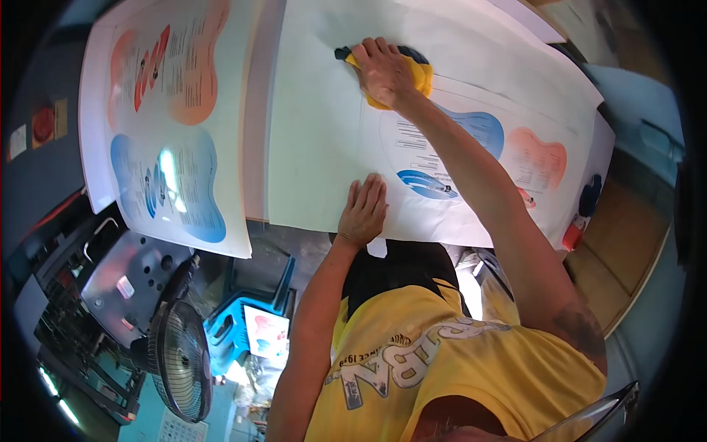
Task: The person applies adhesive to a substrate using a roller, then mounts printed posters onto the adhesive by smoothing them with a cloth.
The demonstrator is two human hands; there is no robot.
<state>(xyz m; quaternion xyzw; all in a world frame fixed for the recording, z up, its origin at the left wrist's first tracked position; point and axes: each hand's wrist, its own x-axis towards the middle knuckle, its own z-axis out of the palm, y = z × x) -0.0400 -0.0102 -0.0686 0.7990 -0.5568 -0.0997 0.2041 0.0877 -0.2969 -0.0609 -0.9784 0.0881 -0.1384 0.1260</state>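
My right hand (384,72) presses a bunched yellow and dark cloth (420,76) against a large white sheet (317,132), its fingers curled over the cloth. The sheet covers the table, and a blue and an orange printed design (539,156) appear toward its right side, partly behind my forearm. My left hand (363,210) lies flat near the sheet's front edge, fingers extended and holding nothing. Beside that hand, a blue brush-like logo (427,184) is visible on the print.
Left of the sheet, a glossy printed sheet (166,125) carries orange and blue designs. Below it stand a fan (180,361), a blue plastic chair (228,324) and a dark metal machine (132,280). A red and dark blue object (582,214) sits at the table's right edge.
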